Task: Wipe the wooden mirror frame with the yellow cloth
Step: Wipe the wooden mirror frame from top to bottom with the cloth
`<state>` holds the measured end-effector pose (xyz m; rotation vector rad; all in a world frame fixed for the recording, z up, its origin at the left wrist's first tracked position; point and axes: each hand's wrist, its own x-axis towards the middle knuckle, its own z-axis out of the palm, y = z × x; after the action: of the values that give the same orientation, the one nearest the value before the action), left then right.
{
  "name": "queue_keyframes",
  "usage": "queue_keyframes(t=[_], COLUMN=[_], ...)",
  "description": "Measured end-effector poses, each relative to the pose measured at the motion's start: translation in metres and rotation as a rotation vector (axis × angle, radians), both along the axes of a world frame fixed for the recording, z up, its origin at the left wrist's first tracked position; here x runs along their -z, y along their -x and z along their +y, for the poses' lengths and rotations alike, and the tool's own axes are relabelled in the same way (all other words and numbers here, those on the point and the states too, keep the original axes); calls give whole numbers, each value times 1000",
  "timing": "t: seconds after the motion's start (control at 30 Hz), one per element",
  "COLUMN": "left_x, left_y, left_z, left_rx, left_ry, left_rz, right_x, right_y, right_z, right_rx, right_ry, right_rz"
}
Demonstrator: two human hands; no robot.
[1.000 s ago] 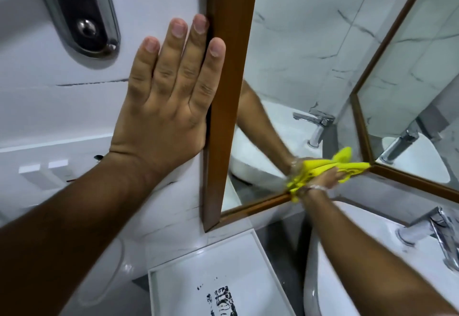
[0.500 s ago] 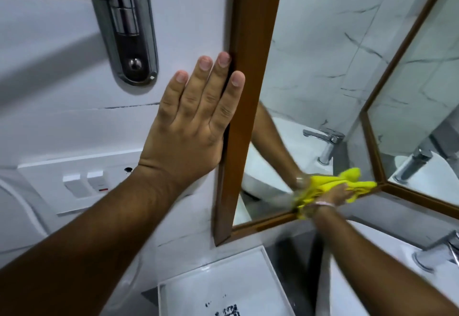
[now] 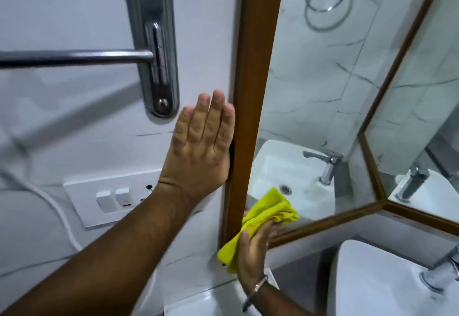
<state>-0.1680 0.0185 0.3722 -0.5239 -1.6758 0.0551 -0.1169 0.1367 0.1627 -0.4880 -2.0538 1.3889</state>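
Observation:
The wooden mirror frame runs brown and upright through the middle, and its bottom rail slants off to the right. My left hand lies flat on the white wall, fingers together, its edge against the frame's left side. My right hand grips the yellow cloth and presses it on the frame's lower left corner. Part of the cloth hangs below my palm. The mirror glass reflects the cloth and a basin.
A chrome towel bar bracket is mounted on the wall above my left hand. A white switch plate sits under my left forearm. A white basin with a chrome tap stands at lower right. A second framed mirror angles off to the right.
My right hand has slid the yellow cloth leftward along the bottom rail to the frame's lower left corner. The view has tilted upward, showing more of the towel bar. My left hand stays on the wall.

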Motion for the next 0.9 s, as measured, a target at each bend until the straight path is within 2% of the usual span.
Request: queue_keyframes(t=[0.1,0.13,0.2,0.27,0.33,0.43,0.5,0.57,0.67,0.73,0.8,0.9], left_x=[-7,-6,-8,-11,-13,-13,-8,-10,-21,-24,-27,-20], left_y=[-8,-9,-12,-11,-10,-3,0,2,5,5,2,-2], left_z=[-1,-2,-8,-16,-28,-37,-37,-35,-36,-38,-38,-36], left_rx=[-50,-54,-43,-33,-39,-74,-78,-84,-112,-125,-122,-123], left_ry=[37,68,115,140,212,296,302,304,303,299,291,284], left_rz=[-110,-153,-182,-194,-186,-141,-121,-125,-84,-67,-46,-70], right_x=[-48,-83,-164,-270,-387,-542,-609,-642,-640,-596,-516,-328], right_y=[2,6,22,37,47,53,49,46,42,48,54,51], right_z=[5,16,40,57,60,54,51,49,51,54,59,65], right_rx=[-143,-158,-71,29,180,315,323,314,299,243,216,71], right_ry=[-338,-487,-802,-1039,-1113,-1038,-1017,-1017,-1062,-1032,-1040,-1040], right_rz=[133,191,444,634,727,762,759,770,851,904,916,797])
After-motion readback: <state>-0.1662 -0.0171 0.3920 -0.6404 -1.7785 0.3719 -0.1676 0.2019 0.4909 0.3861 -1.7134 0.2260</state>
